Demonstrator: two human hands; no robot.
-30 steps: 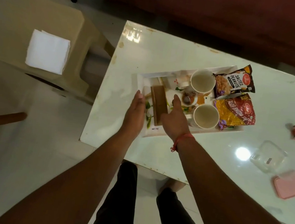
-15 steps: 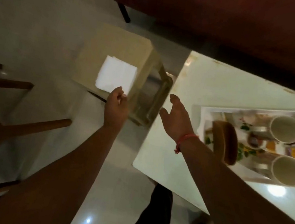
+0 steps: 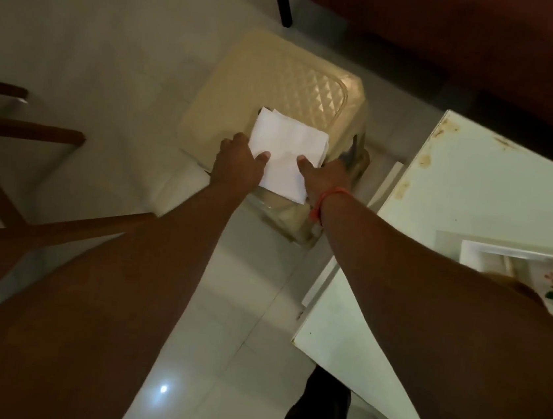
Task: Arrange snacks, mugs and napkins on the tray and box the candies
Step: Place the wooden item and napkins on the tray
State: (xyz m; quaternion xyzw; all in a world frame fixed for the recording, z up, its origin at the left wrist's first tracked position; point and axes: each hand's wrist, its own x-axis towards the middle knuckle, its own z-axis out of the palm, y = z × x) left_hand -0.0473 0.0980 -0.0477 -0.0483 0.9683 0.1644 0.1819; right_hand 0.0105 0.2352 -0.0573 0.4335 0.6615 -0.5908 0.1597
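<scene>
A stack of white paper napkins (image 3: 284, 155), square, flat and smooth with a faint fold line, is seen lying on a cream plastic stool (image 3: 282, 86) whose seat is moulded in a quilted diamond pattern. The stack sits at the near edge of the seat and overhangs it slightly. The napkins are held from both sides. The left hand (image 3: 239, 163) is placed at the stack's left edge, thumb pressed on top and the other fingers hidden beneath or behind the paper. The right hand (image 3: 323, 176) is placed at the right edge, thumb likewise laid on top, the rest of its fingers out of sight. An orange thread band (image 3: 329, 198) is worn on the right wrist.

To the right, the corner of a white glossy worktop (image 3: 478, 184) is seen, its edge marked with brown rust-like stains. On it, at the frame's right edge, part of a white tray (image 3: 518, 252) with a floral print is visible; its contents are blurred and cannot be made out. The floor (image 3: 115, 36) is laid with pale, shiny tiles that carry a small light reflection. Brown wooden furniture legs (image 3: 23, 239) cross at the left. No legible writing is shown.
</scene>
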